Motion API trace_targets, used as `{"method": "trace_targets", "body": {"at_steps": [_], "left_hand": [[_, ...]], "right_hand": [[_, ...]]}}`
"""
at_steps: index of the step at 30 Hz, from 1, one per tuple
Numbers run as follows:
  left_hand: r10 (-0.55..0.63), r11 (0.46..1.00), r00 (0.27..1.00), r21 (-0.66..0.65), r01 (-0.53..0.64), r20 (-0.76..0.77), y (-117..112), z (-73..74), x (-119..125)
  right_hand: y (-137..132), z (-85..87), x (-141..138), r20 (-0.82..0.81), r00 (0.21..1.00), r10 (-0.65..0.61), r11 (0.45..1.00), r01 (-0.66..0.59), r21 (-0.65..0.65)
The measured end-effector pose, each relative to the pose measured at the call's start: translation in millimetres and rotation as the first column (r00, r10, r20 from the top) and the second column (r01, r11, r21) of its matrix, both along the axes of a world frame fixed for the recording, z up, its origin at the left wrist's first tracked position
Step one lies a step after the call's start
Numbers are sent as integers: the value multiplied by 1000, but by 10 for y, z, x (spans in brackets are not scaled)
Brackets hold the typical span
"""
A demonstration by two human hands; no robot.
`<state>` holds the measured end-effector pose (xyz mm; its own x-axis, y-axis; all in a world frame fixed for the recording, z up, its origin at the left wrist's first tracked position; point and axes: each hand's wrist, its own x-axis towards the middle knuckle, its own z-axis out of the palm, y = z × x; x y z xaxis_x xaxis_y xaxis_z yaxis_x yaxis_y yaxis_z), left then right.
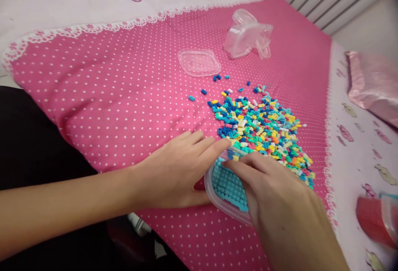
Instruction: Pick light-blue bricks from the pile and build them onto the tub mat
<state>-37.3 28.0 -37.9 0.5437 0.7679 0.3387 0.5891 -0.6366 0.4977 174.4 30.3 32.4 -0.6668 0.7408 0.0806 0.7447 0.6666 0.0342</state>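
A clear plastic container (209, 184) sits at the lower middle, with light-blue toy bricks (228, 186) laid in neat rows inside. My left hand (180, 167) grips its left side, fingers over the far rim and thumb low against the wall. Reaching in from the right, my right hand (273, 192) has its fingers closed near the container's far inner edge; what they pinch is hidden. A yellow piece shows beside those fingertips. Just beyond the container spreads a heap of small multicoloured bricks (261, 121), partly covered by my right hand.
A clear lid (199, 62) lies flat beyond the heap, near a clear plastic piece of irregular shape (247, 34). Pink dotted cloth (118, 96) with a lace border covers the surface. At right are a shiny pink bag (376, 82) and a red tub (370, 219).
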Motion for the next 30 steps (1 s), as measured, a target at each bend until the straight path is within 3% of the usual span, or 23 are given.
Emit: {"method": "trace_targets", "body": {"at_steps": [9, 13, 15, 18, 21, 25, 30], "left_hand": [[2, 999, 1000, -47, -1, 29, 0, 35, -10], [3, 998, 999, -67, 0, 40, -7, 41, -25], [-1, 998, 999, -70, 5, 52, -8, 42, -31], [-8, 996, 999, -92, 12, 49, -3, 32, -41], [-8, 995, 1000, -96, 9, 9, 15, 6, -55], [-4, 995, 1000, -103, 4, 2, 42, -11, -81], [6, 992, 999, -125, -2, 36, 50, 11, -127]], "right_hand": [[-14, 86, 78, -35, 999, -36, 999, 37, 31], [36, 227, 131, -218, 975, -42, 999, 49, 25], [128, 255, 187, -353, 925, -143, 987, 159, 16], [406, 126, 350, -567, 764, -308, 930, 368, -11], [773, -157, 588, -649, 634, -420, 866, 493, -79], [1073, -437, 815, -656, 615, -437, 854, 513, -88], [1112, -503, 793, -622, 672, -403, 885, 459, -78]]}}
